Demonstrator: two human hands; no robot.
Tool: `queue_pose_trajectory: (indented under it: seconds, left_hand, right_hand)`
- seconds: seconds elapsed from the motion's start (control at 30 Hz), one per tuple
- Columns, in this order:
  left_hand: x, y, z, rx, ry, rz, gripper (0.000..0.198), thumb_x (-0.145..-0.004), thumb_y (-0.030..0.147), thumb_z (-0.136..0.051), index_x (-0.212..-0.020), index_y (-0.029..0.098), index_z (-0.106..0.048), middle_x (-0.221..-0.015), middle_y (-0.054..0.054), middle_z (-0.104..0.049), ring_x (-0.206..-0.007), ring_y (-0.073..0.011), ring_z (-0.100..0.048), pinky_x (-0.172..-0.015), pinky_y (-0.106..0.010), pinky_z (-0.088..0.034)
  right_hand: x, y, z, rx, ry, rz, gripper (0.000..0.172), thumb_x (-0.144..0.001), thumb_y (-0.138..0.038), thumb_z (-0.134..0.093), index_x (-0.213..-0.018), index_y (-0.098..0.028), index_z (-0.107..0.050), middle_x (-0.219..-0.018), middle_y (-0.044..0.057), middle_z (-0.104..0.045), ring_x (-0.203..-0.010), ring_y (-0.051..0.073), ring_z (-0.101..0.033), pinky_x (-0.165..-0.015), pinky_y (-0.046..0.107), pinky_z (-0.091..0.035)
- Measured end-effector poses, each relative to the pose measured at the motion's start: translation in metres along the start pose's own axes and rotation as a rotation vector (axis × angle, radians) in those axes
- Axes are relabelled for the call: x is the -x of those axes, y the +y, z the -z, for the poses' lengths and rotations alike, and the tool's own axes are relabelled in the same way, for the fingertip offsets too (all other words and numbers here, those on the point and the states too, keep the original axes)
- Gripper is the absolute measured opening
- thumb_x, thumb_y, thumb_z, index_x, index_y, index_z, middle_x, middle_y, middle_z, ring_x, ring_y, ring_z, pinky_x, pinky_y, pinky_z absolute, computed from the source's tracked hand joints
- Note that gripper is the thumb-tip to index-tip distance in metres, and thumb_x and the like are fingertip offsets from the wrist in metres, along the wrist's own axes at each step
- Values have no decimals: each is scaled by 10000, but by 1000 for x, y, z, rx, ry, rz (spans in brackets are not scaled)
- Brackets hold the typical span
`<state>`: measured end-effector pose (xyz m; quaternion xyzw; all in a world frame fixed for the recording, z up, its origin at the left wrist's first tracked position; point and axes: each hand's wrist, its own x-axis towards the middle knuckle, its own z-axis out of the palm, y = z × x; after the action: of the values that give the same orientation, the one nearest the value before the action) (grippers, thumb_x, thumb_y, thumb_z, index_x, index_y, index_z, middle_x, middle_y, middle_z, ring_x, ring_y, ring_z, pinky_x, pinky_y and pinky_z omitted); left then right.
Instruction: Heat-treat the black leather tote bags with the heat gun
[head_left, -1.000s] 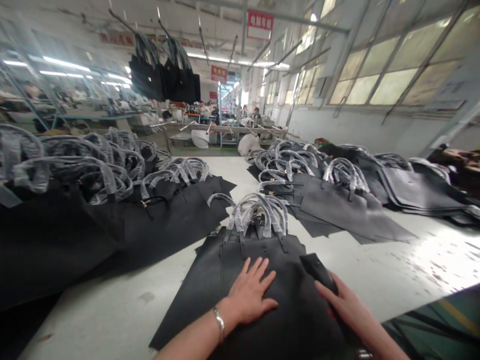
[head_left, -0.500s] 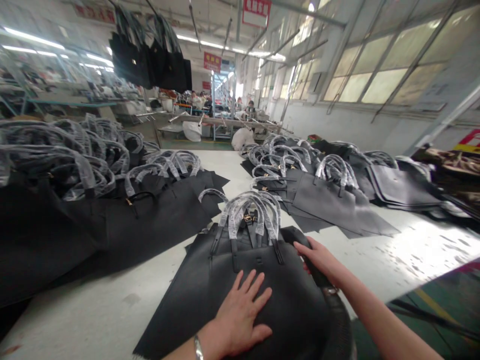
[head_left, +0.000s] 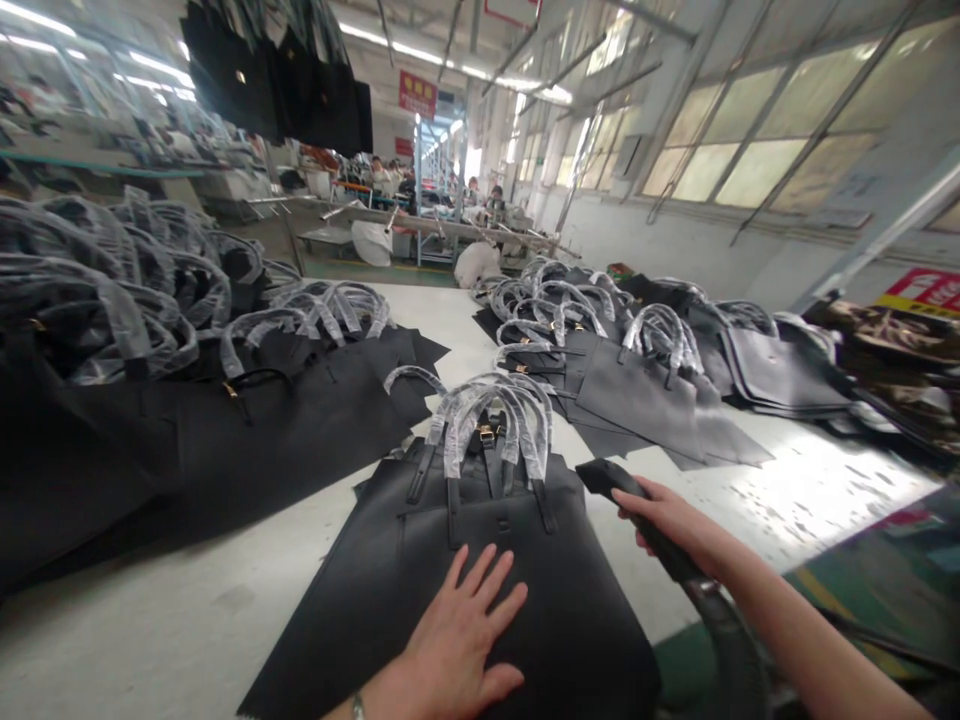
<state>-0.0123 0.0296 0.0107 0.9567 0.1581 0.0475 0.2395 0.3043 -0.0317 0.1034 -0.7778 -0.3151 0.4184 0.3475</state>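
Note:
A black leather bag panel [head_left: 525, 590] lies on top of a small stack in front of me. Its handles [head_left: 499, 420] are wrapped in clear plastic and point away from me, with a gold buckle [head_left: 487, 433] between them. My left hand [head_left: 469, 630] rests flat on the panel, fingers spread. To the right of the stack, my right hand [head_left: 667, 515] is wrapped around a black hose nozzle [head_left: 611, 482]. From its grip a thick black hose [head_left: 731, 640] bends down toward the bottom edge. The nozzle's tip is just beside the panel's upper right corner.
Piles of black bag pieces [head_left: 300, 430] with wrapped handles cover the table's left side. More pieces [head_left: 637, 390] lie at the back right. The white table [head_left: 180, 610] ends at the right, above a green floor. Finished-looking black bags [head_left: 277, 80] hang overhead at the left.
My right hand has drawn the nozzle to the right, off the panel's edge. My left hand stays flat on the panel. The view has tilted slightly down.

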Motion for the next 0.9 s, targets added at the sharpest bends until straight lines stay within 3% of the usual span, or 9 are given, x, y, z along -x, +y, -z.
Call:
queue_pose_trajectory:
  seconds: [0.1, 0.2, 0.33, 0.47, 0.63, 0.77, 0.9]
  left_hand:
    - [3, -1, -1, 3, -17, -6, 789, -826, 611, -572, -1481, 368, -203, -1563, -47, -50, -1434, -332, -72, -1146, -606, -38]
    - [2, -1, 0, 4, -39, -3, 826, -805, 564, -626, -1482, 367, -196, -1562, -54, -41, -1433, -340, -65, -1144, -607, -37]
    - [1, -1, 3, -5, -58, -1, 853, -791, 520, -663, -1482, 372, -185, -1562, -57, -39, -1434, -336, -50, -1140, -612, -29]
    - [2, -1, 2, -12, -57, -6, 841, -797, 525, -654, -1482, 361, -196, -1563, -67, -59, -1430, -345, -80, -1138, -617, -55]
    - [3, -4, -3, -50, -27, -33, 844, -807, 502, -653, -1489, 341, -183, -1564, -82, -56, -1431, -347, -71, -1132, -629, -62]
    - [3, -5, -5, -67, -11, -46, 865, -793, 497, -668, -1489, 339, -181, -1568, -69, -50, -1431, -350, -73, -1136, -625, -60]
    - [5, -4, -3, -79, -7, -50, 845, -805, 509, -651, -1490, 323, -191, -1569, -74, -54, -1434, -340, -68, -1142, -609, -60]
  right_hand:
    - [14, 12, 14, -34, -97, -103, 370, -818, -510, -616, -1008, -205, -527, -773, 18, -607, -441, 105, -532, -371, 208, -416]
    - [11, 17, 7, -65, -181, -149, 356, -805, -488, -642, -985, -198, -539, -746, 18, -619, -424, 102, -527, -366, 202, -406]
    - [-15, 8, -10, -82, -101, -81, 332, -830, -486, -612, -968, -203, -507, -764, 8, -596, -445, 96, -532, -378, 199, -408]
    - [-20, 1, 0, -93, -5, -15, 293, -874, -481, -552, -987, -223, -468, -847, 6, -581, -490, 80, -543, -413, 187, -425]
    - [3, 15, 18, -19, -124, -115, 364, -791, -488, -663, -979, -205, -534, -775, 20, -608, -434, 111, -547, -363, 214, -417]
    - [-9, 18, 1, 13, -167, -105, 353, -781, -478, -670, -972, -207, -548, -732, 10, -610, -412, 112, -542, -352, 212, -411]
    - [-33, 4, -14, 29, -107, -14, 324, -786, -456, -664, -952, -212, -529, -731, -6, -588, -417, 104, -532, -359, 210, -411]
